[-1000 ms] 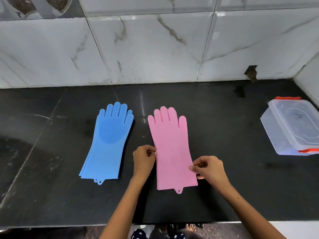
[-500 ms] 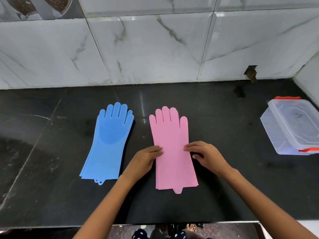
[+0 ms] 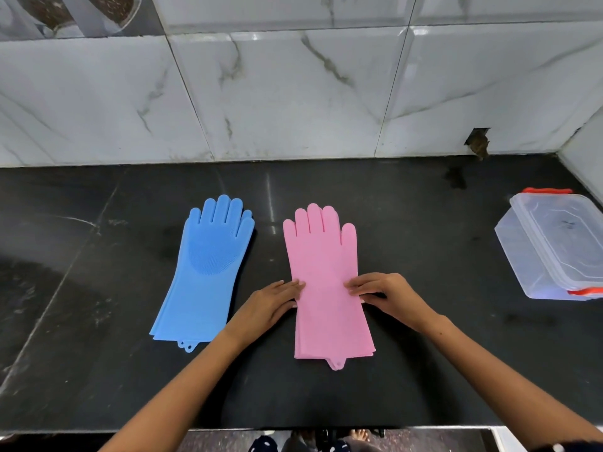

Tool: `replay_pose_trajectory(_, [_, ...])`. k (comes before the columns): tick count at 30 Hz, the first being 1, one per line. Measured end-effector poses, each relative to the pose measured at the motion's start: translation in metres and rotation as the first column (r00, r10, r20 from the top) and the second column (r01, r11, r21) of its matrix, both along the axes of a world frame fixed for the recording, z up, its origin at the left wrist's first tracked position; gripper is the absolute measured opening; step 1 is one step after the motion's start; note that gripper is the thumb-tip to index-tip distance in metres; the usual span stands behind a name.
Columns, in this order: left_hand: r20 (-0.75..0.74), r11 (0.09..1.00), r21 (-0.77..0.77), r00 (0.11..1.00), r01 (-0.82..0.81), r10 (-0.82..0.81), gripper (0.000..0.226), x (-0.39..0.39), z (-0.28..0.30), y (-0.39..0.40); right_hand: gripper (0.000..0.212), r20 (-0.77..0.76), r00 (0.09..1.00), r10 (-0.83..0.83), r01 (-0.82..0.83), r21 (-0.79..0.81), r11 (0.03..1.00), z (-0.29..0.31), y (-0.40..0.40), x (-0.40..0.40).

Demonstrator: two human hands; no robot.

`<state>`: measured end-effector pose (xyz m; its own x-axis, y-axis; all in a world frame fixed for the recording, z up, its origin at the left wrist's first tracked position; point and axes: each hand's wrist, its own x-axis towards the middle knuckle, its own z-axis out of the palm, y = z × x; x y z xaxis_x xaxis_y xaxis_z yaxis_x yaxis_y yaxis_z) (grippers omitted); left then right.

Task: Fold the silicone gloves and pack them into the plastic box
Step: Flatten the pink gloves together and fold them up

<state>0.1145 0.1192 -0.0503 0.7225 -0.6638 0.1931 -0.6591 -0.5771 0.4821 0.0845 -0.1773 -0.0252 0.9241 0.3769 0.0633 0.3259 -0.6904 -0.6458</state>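
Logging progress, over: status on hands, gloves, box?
Left hand and right hand flat on pink gloves. Blue gloves unfolded. Plastic box lidded, nothing blocking.

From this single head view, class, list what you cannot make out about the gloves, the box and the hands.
- Plastic box: its right side is cut off by the frame edge; whether anything is inside is unclear through the lid.
- Pink gloves: how many layers lie stacked is too fine to count.
- Blue gloves: likewise, only offset cuff edges show.
- Left hand and right hand: their palms hide the glove edges beneath.
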Motion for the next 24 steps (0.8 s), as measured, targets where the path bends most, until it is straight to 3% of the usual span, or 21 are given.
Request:
replay_pose_trajectory(4, [0.005,0.988,-0.124,0.996,-0.091,0.092,0.026,-0.004,-0.005,-0.007,0.019,0.044,0.997,-0.060,0.058,0.051,0.997,-0.006,0.003,-0.004])
replay_pose_trajectory(6, [-0.081,0.954,-0.226,0.980,-0.197,0.183,0.024,-0.008,-0.005,-0.013,0.018,0.028,0.990,-0.139,0.135,0.100,0.986,-0.007,0.006,-0.006])
replay_pose_trajectory(11, [-0.331,0.736,-0.412,0.841,-0.538,0.429,0.020,-0.016,0.010,-0.041,0.020,-0.165,0.889,-0.427,0.458,0.294,0.839,-0.005,0.024,0.000])
replay_pose_trajectory(14, [-0.459,0.577,-0.314,0.653,-0.754,0.603,0.013,0.003,0.024,-0.066,0.012,-0.258,0.772,-0.581,0.634,0.238,0.736,0.000,0.034,0.020])
replay_pose_trajectory(17, [-0.519,0.469,-0.170,0.484,-0.867,0.705,0.014,0.016,0.028,-0.078,0.005,-0.355,0.679,-0.642,0.732,0.267,0.627,0.002,0.041,0.028])
replay_pose_trajectory(21, [-0.445,0.447,-0.093,0.438,-0.890,0.781,0.015,0.011,0.025,-0.084,0.010,-0.349,0.615,-0.707,0.788,0.299,0.538,0.002,0.048,0.024])
replay_pose_trajectory(24, [-0.395,0.462,-0.108,0.464,-0.880,0.793,0.015,0.011,0.026,-0.090,0.006,-0.208,0.657,-0.725,0.747,0.305,0.590,0.000,0.049,0.018])
